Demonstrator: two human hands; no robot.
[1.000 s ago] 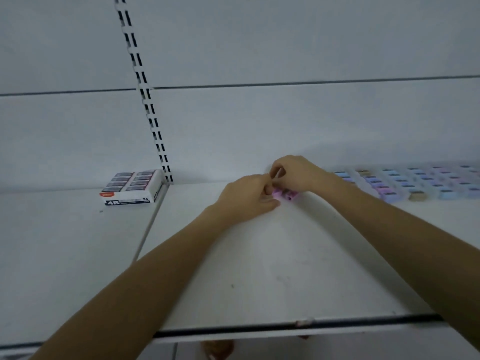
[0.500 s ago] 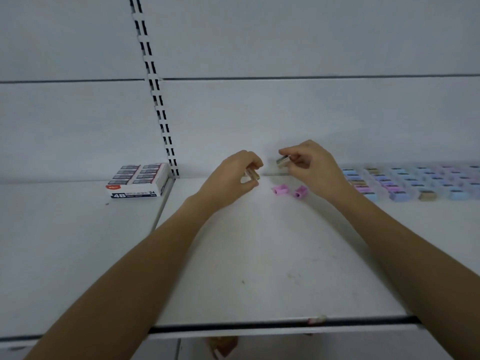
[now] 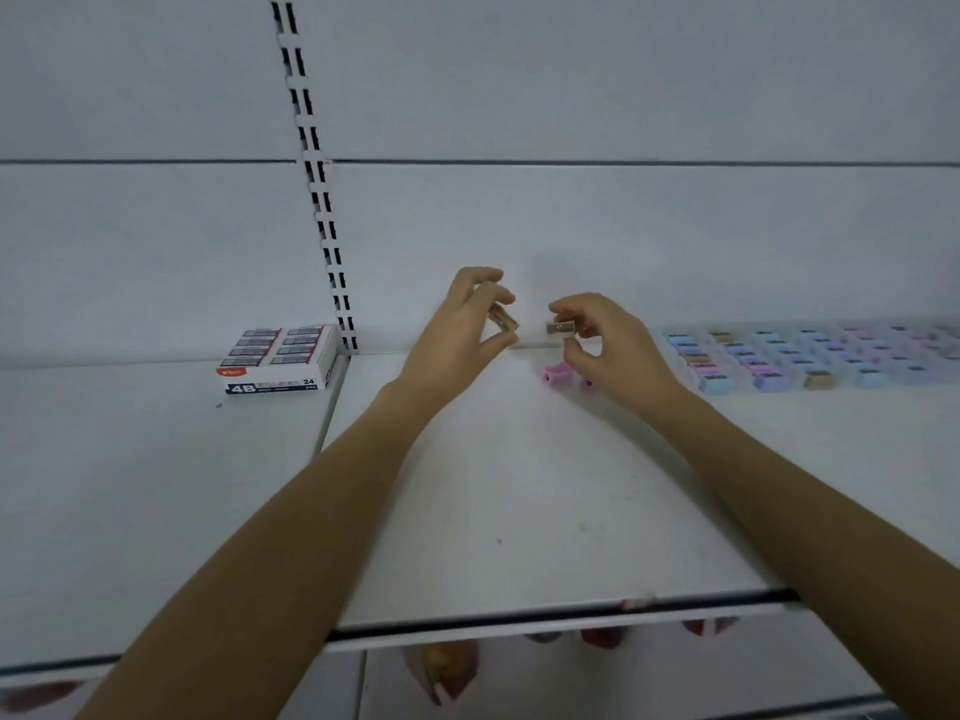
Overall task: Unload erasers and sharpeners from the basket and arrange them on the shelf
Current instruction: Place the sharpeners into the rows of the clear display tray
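White, the shelf [image 3: 519, 485] is reached over near its back wall — a tan sharpener [image 3: 503, 319] is pinched in the left hand [image 3: 457, 330], a silver sharpener [image 3: 560, 328] in the right hand [image 3: 608, 340], held apart above a pink sharpener [image 3: 555, 374] — with pastel rows [image 3: 779, 356] flanking at right, an eraser box [image 3: 280, 358] at left.

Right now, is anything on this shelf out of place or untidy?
Yes: a pink sharpener lies loose on the shelf near the right hand, apart from the neat rows of sharpeners further right.
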